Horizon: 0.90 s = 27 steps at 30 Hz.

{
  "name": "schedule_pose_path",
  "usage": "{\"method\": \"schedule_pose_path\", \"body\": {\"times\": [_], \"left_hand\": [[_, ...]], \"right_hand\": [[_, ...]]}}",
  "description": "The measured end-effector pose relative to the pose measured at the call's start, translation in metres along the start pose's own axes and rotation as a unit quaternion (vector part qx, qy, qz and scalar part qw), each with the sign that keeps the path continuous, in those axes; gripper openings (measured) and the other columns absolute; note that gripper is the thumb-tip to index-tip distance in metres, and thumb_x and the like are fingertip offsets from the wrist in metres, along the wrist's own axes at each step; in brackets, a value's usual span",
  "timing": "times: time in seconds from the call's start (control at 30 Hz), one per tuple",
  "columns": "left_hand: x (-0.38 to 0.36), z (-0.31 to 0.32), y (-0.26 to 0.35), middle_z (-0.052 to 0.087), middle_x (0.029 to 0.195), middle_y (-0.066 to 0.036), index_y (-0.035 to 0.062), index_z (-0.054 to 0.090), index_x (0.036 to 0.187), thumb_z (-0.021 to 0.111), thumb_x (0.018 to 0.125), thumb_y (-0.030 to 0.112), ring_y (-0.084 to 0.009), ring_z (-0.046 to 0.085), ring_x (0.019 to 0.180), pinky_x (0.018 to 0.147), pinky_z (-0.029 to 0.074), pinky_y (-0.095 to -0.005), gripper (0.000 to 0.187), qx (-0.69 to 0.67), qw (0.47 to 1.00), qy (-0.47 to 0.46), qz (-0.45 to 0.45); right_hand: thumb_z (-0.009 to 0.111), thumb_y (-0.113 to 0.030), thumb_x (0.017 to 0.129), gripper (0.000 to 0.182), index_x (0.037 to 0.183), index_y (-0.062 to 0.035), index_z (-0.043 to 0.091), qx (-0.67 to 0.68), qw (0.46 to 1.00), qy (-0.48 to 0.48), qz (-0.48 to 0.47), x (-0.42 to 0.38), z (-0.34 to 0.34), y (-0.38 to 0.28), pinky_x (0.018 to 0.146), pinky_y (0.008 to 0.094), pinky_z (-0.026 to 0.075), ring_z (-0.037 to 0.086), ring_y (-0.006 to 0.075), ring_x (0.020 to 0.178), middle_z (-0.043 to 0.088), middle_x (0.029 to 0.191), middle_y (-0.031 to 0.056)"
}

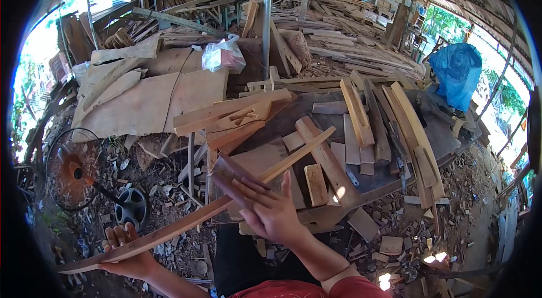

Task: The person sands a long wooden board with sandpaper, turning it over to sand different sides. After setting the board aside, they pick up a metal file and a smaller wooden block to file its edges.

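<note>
Left hand [127,250] gripped a long strip's [226,202] end; right hand [271,210], fingers apparently loose, held a dark stick [234,179].

Both hands forward (left [127,253] clenched, right [271,210] half-open)

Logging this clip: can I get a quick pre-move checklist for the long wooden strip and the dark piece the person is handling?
1. Left hand grips the near end of the long wooden strip: ok.
2. Right hand holds the dark wood piece by its near end, fingers spread: ok.
3. Strip's far end rests on the workbench pile: ok.
4. Bench surface clear to set things down: not ok, covered with offcuts and planks.
5. Floor fan clear of the strip: ok, it lies left of it.
6. Footing under the person: cannot tell.
</note>
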<state>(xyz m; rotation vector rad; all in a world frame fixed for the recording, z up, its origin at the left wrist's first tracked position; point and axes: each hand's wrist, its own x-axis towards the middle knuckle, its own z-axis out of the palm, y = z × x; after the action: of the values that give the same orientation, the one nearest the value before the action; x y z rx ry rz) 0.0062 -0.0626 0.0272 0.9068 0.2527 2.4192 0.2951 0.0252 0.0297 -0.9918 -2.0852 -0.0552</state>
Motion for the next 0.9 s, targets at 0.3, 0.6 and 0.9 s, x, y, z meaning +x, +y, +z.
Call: {"method": "schedule_pose_path", "body": {"times": [0.3,0.6,0.9], "left_hand": [[0.003,-0.002,-0.002,0.032,0.077,-0.001,0.0109,0.048,0.076,0.059,0.081,0.048,-0.0161,0.038,0.075,0.082,0.044,-0.0434,0.039,0.013,0.999,0.037,-0.019],[0.008,-0.005,0.001,0.036,0.080,-0.002,0.0089,0.047,0.087,0.049,0.088,0.044,-0.0169,0.039,0.077,0.088,0.038,-0.0434,0.035,-0.020,0.999,-0.037,-0.017],[0.002,0.030,-0.012,0.044,0.098,-0.006,0.0041,0.019,0.139,0.051,0.084,0.045,-0.0195,0.045,0.099,0.093,0.034,-0.0430,0.075,-0.038,0.997,0.054,0.048]], "right_hand": [[0.033,-0.018,0.093,0.040,0.130,-0.0292,0.043,-0.025,0.964,0.088,0.250,0.010,-0.029,0.092,0.095,0.0695,0.015,0.048,0.0245,0.118,0.053,0.124,0.0049],[0.045,-0.019,0.087,0.034,0.120,-0.0094,0.050,0.027,0.995,0.082,0.042,-0.014,0.022,0.039,0.094,0.0704,0.007,0.050,0.0267,0.115,0.049,0.128,0.0099],[0.039,-0.023,0.093,0.043,0.132,-0.0040,0.038,-0.016,0.944,0.057,0.326,-0.004,0.023,0.089,0.096,0.0691,0.007,0.036,0.0313,0.126,0.039,0.136,0.0127]]}}
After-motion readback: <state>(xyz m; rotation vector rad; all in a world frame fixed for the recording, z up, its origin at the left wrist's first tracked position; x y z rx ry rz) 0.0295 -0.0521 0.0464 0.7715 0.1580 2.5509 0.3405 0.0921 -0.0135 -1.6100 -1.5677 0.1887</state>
